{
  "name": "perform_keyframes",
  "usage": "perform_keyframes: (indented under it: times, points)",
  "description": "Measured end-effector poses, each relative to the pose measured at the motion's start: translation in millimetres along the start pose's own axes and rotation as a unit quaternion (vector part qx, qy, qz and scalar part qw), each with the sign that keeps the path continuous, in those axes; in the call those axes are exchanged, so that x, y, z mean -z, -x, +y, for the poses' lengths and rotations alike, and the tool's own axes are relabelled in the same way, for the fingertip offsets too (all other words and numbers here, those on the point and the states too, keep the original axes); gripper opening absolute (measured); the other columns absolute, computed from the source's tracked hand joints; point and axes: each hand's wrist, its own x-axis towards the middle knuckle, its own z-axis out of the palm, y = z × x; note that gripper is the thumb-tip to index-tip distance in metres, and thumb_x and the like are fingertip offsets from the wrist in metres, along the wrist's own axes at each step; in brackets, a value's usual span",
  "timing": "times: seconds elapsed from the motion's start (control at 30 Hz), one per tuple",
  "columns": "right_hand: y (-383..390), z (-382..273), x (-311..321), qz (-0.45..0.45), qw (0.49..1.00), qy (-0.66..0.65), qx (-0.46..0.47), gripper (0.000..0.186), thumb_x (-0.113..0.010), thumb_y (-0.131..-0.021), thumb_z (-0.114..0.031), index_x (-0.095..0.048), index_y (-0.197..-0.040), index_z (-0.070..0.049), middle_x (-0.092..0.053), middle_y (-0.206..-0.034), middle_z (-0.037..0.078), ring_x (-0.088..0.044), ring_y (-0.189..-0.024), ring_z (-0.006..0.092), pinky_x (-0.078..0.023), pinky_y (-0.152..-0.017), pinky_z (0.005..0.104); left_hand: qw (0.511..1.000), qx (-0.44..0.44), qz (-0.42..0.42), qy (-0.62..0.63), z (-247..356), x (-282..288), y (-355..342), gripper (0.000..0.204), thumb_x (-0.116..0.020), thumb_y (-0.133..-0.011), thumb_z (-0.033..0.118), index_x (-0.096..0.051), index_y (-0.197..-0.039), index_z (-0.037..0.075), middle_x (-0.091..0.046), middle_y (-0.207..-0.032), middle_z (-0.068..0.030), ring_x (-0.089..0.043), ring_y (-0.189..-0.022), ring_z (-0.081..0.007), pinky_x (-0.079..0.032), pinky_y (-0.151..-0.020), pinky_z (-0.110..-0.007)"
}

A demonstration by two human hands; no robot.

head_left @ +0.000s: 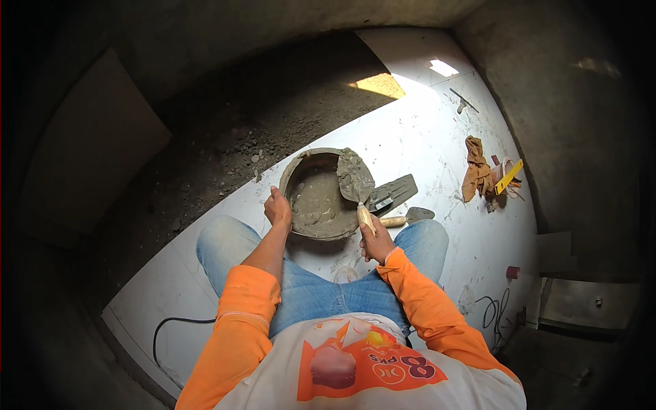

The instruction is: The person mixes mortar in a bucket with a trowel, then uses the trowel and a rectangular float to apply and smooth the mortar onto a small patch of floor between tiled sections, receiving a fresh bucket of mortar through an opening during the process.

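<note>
My left hand (276,208) grips the left rim of a round basin (297,167) holding grey wet mortar (314,201). My right hand (374,243) is closed around the wooden handle of a trowel (355,174), whose mortar-coated blade rests over the basin's right side. Just right of the basin, a flat, mortar-stained float (400,191) lies on the white floor, and below it a second trowel (418,215) with a wooden handle lies near my right knee.
Dark rubble ground (219,137) borders the white tiles (424,123) at upper left. At right lie a brown cloth (474,171), a yellow tool (508,176), a metal tool (463,100), a red cylinder (512,272) and cables (497,307). Concrete walls (567,137) surround me.
</note>
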Motion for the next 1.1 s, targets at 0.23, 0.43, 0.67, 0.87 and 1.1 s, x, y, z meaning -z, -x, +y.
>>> perform_keyframes:
  times: [0.23,0.43,0.67,0.87,1.1]
  points:
    - [-13,0,19,-0.068,0.994,-0.086,-0.026,0.046,-0.046,-0.098,-0.034,-0.034,-0.139,-0.017,-0.050,-0.067,0.007,-0.050,-0.043,0.0138,-0.042,-0.036,0.0290,0.998,-0.041,0.018,-0.047,-5,-1,1,0.056,-0.032,-0.097,0.041,-0.065,-0.102,-0.003,-0.064,-0.104,-0.0265,-0.059,-0.101,-0.0436,-0.043,-0.090,-0.048]
    - [-20,0,5,-0.054,0.993,-0.103,-0.023,0.044,-0.045,-0.098,-0.034,-0.037,-0.138,-0.017,-0.052,-0.067,0.006,-0.049,-0.043,0.0138,-0.041,-0.035,0.0285,0.995,-0.089,0.013,-0.040,-7,-6,-1,0.055,-0.031,-0.097,0.040,-0.065,-0.103,-0.003,-0.064,-0.105,-0.0271,-0.058,-0.101,-0.0450,-0.043,-0.091,-0.048]
    - [-23,-12,10,-0.104,0.993,0.027,0.056,0.048,-0.048,-0.096,-0.036,-0.039,-0.137,-0.012,-0.052,-0.067,0.007,-0.051,-0.044,0.0137,-0.043,-0.038,0.0297,0.986,-0.143,0.036,-0.072,-17,-6,-6,0.056,-0.031,-0.097,0.040,-0.065,-0.101,-0.004,-0.064,-0.102,-0.0281,-0.058,-0.101,-0.0455,-0.043,-0.089,-0.048]
    - [-6,10,27,0.000,0.899,0.278,0.339,0.049,-0.054,-0.092,-0.035,-0.043,-0.132,-0.010,-0.066,-0.088,0.024,-0.065,-0.071,0.0385,-0.052,-0.066,0.0446,0.990,-0.131,0.030,-0.044,-24,-6,-4,0.056,-0.032,-0.097,0.040,-0.065,-0.099,-0.005,-0.065,-0.099,-0.0268,-0.059,-0.099,-0.0440,-0.043,-0.088,-0.047]
    - [-10,-127,54,0.010,0.651,0.722,0.234,0.036,-0.046,-0.092,-0.016,-0.045,-0.128,-0.015,-0.059,-0.101,0.017,-0.065,-0.083,0.0313,-0.054,-0.067,0.0401,0.996,-0.088,0.009,-0.017,-18,-4,-14,0.060,-0.037,-0.095,0.049,-0.066,-0.095,-0.003,-0.065,-0.099,-0.0263,-0.059,-0.098,-0.0426,-0.043,-0.086,-0.047]
